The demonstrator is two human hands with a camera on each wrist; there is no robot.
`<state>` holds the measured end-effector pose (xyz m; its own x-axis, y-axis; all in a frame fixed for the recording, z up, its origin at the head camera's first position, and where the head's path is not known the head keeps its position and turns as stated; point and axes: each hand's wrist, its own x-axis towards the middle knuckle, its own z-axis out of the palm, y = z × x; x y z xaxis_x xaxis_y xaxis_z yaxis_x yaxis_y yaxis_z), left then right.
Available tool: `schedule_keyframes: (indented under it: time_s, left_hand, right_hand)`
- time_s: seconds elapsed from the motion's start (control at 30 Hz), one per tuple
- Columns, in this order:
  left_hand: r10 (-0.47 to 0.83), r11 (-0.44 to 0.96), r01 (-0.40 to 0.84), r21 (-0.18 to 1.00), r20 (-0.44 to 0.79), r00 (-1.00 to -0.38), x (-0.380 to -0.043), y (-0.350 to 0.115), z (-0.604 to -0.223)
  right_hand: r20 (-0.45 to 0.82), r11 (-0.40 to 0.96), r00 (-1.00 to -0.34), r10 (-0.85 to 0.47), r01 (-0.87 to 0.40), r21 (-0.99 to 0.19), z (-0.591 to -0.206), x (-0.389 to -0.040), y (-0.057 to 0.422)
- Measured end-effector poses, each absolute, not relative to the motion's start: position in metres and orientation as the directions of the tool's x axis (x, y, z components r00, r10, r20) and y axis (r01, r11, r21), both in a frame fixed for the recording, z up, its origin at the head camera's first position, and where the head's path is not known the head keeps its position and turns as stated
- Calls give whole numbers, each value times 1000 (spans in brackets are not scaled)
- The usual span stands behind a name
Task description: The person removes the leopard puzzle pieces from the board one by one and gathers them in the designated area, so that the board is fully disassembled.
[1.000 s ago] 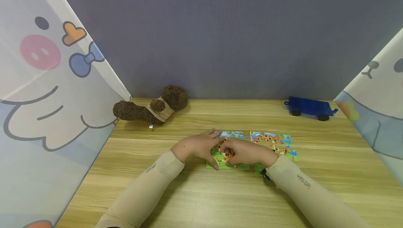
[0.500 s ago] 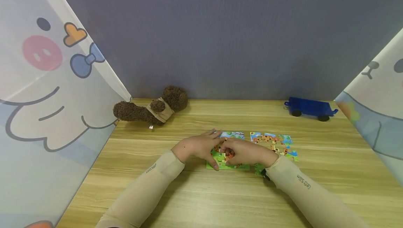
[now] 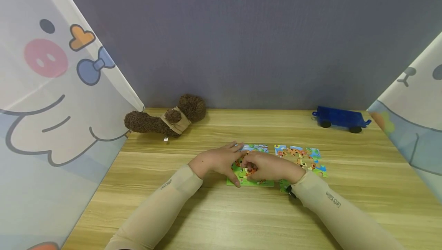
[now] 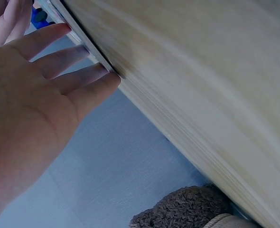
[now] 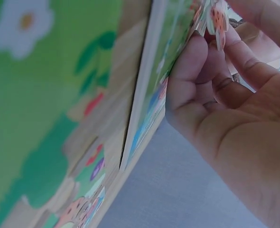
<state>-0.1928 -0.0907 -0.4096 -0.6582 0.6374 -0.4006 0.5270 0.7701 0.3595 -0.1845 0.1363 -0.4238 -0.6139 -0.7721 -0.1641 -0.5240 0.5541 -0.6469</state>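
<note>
My left hand (image 3: 221, 161) rests at the left side of a colourful jigsaw board (image 3: 251, 183). In the left wrist view its fingers lie nearly straight, fingertips on the board's edge. Reaching over from the right, my right hand (image 3: 271, 165) has curled fingers above the middle of the board. The right wrist view shows it pinching a small orange dotted puzzle piece (image 5: 219, 21) close over the board's surface. Green ground, blue sky and orange spotted animal parts show on the board, partly hidden by both hands.
Right of the board lie several loose puzzle pieces (image 3: 291, 151), some partly under the right wrist. A brown teddy bear (image 3: 191, 107) lies at the back left of the wooden table (image 3: 221, 211). At the back right stands a blue toy wagon (image 3: 341, 117).
</note>
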Motion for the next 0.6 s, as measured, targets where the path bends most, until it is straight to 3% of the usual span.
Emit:
schedule_keyframes:
  time_s: [0.6]
  left_hand:
    - [643, 765, 536, 357, -398, -654, -192, -91, -409]
  right_hand:
    - [-148, 519, -601, -785, -509, -687, -418, -180, 137]
